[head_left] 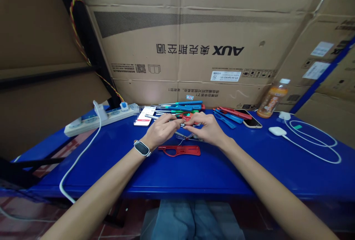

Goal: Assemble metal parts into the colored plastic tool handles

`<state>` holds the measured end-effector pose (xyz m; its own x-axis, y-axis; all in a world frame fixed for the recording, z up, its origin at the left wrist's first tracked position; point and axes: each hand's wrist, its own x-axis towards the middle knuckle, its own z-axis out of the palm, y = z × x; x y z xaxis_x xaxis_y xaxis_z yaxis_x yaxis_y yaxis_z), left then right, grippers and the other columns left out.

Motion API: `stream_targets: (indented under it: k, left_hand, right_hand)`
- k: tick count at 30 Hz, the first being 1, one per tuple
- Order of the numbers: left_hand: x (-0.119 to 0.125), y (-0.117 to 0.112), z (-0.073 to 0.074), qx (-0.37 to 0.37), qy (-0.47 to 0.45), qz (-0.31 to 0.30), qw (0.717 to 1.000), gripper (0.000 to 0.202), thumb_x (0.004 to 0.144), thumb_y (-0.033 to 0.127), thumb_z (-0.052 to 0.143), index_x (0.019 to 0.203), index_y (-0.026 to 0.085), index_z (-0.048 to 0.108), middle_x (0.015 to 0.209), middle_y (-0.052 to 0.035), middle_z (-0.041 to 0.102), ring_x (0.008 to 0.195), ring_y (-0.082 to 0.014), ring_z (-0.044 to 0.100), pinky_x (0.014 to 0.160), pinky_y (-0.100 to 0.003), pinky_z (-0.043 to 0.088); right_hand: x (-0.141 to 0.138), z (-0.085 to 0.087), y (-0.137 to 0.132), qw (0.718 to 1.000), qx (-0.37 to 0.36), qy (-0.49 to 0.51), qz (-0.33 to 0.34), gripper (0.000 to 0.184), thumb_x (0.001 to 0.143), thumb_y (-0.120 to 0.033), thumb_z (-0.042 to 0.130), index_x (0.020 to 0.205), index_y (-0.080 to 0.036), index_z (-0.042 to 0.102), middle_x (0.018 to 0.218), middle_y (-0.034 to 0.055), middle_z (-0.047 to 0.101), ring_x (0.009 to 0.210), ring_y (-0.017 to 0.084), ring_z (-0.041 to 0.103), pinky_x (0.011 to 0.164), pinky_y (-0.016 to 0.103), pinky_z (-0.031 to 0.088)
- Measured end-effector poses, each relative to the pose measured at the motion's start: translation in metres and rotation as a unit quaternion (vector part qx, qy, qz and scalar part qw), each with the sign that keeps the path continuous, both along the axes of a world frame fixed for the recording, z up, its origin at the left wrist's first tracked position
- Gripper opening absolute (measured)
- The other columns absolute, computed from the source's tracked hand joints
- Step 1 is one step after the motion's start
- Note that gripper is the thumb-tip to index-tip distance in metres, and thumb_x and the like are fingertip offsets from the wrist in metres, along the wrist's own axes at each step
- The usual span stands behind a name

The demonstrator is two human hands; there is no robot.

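Note:
Above the middle of the blue table, my left hand [163,131] and my right hand [206,127] meet fingertip to fingertip, both closed in a pinch. Between them is a small shiny metal part [182,125], too small and covered to name. Just below lies a red plastic half shell [188,150] with a trigger-like loop, shaped like a long lighter's handle. A thin pale wire [181,142] runs near it, with small dark parts partly hidden under my right hand. Another red plastic piece [187,115] shows behind my fingers.
Blue and green sticks [191,103] lie in a pile behind my hands. To the right are red and blue shells [229,116], a phone [253,122], an orange drink bottle [273,99] and a white charger cable [313,149]. A power strip [88,123] stands left; cardboard [138,29] walls the back.

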<state>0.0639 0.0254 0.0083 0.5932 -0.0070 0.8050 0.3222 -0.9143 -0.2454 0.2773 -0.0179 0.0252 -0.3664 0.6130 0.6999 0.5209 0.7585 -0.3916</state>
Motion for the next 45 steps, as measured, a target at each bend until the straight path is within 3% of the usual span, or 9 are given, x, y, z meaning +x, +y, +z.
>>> stream_targets:
  k: [4,11,16,20,23,29,32,38,45]
  left_hand:
    - [0.001,-0.001,0.002,0.04,0.009,0.001,0.999,0.016,0.093,0.006,0.05,0.093,0.019,0.058,0.102,-0.0078,0.073,0.086,-0.0184,0.064,0.07,-0.033,0.05]
    - [0.003,0.0,0.006,0.048,0.041,0.019,0.998,0.025,0.096,0.009,0.05,0.119,0.015,0.057,0.101,-0.0093,0.073,0.083,-0.0195,0.06,0.071,-0.033,0.051]
    - [0.004,0.005,0.008,0.019,0.082,0.055,0.995,0.024,0.1,0.014,0.044,0.117,0.016,0.061,0.107,-0.0083,0.072,0.086,-0.02,0.059,0.075,-0.034,0.051]
    - [0.005,0.008,0.009,-0.025,0.062,0.07,0.995,0.023,0.101,0.017,0.043,0.114,0.014,0.062,0.098,-0.0088,0.072,0.082,-0.0197,0.058,0.073,-0.034,0.051]
    - [0.003,0.01,0.01,-0.05,0.04,0.078,0.995,0.021,0.101,0.02,0.045,0.111,0.015,0.062,0.093,-0.0083,0.072,0.082,-0.0201,0.057,0.07,-0.032,0.051]
    - [0.0,0.015,0.007,-0.099,0.006,0.076,0.992,0.02,0.099,0.019,0.047,0.11,0.017,0.063,0.091,-0.0077,0.07,0.078,-0.0192,0.058,0.066,-0.031,0.05]
    - [0.001,0.016,0.006,-0.103,-0.002,0.068,0.992,0.018,0.098,0.019,0.049,0.109,0.016,0.064,0.089,-0.0074,0.069,0.079,-0.0193,0.059,0.067,-0.031,0.051]
    - [0.006,0.014,0.009,-0.134,-0.06,0.076,0.986,0.013,0.097,0.022,0.054,0.105,0.018,0.064,0.087,-0.0054,0.066,0.075,-0.0169,0.06,0.066,-0.029,0.051]
    - [0.007,0.02,0.008,-0.166,-0.086,0.093,0.978,0.014,0.096,0.024,0.057,0.106,0.019,0.065,0.088,-0.0052,0.068,0.075,-0.0168,0.061,0.068,-0.029,0.052]
  right_hand:
    - [-0.001,0.002,0.0,0.996,-0.072,0.045,0.013,0.014,0.082,-0.031,0.069,0.073,-0.021,0.073,0.075,0.0032,0.074,0.071,0.017,0.064,0.069,0.032,0.049]
    - [-0.001,-0.001,0.005,0.987,-0.141,0.072,0.0,0.011,0.078,-0.028,0.07,0.073,-0.019,0.073,0.072,0.0008,0.072,0.069,0.015,0.064,0.069,0.03,0.049]
    - [0.001,-0.003,0.006,0.987,-0.135,0.081,-0.029,0.018,0.08,-0.034,0.069,0.085,-0.017,0.069,0.079,0.0021,0.071,0.073,0.016,0.064,0.071,0.029,0.049]
    - [0.014,-0.005,-0.002,0.992,-0.123,0.013,-0.021,0.039,0.076,-0.04,0.074,0.107,-0.018,0.063,0.102,0.0074,0.07,0.089,0.02,0.064,0.081,0.036,0.05]
    - [0.025,-0.012,-0.004,0.984,-0.143,-0.081,-0.063,0.048,0.068,-0.037,0.081,0.108,-0.02,0.061,0.109,0.0081,0.068,0.1,0.026,0.063,0.09,0.047,0.046]
    - [0.034,-0.026,0.007,0.978,-0.199,-0.052,-0.035,0.023,0.079,-0.029,0.069,0.099,-0.018,0.063,0.096,0.0059,0.069,0.088,0.019,0.064,0.081,0.037,0.05]
    - [0.034,-0.03,0.014,0.981,-0.186,-0.015,-0.043,0.014,0.085,-0.028,0.062,0.093,-0.017,0.066,0.091,0.0049,0.071,0.083,0.018,0.065,0.08,0.035,0.05]
    - [0.03,-0.028,0.025,0.982,-0.115,0.106,-0.102,0.025,0.092,-0.032,0.053,0.107,-0.018,0.066,0.104,0.0083,0.071,0.091,0.02,0.066,0.082,0.034,0.051]
    - [0.022,-0.026,0.032,0.986,-0.057,0.104,-0.116,0.023,0.094,-0.033,0.049,0.107,-0.019,0.063,0.099,0.0064,0.067,0.082,0.018,0.062,0.073,0.03,0.05]
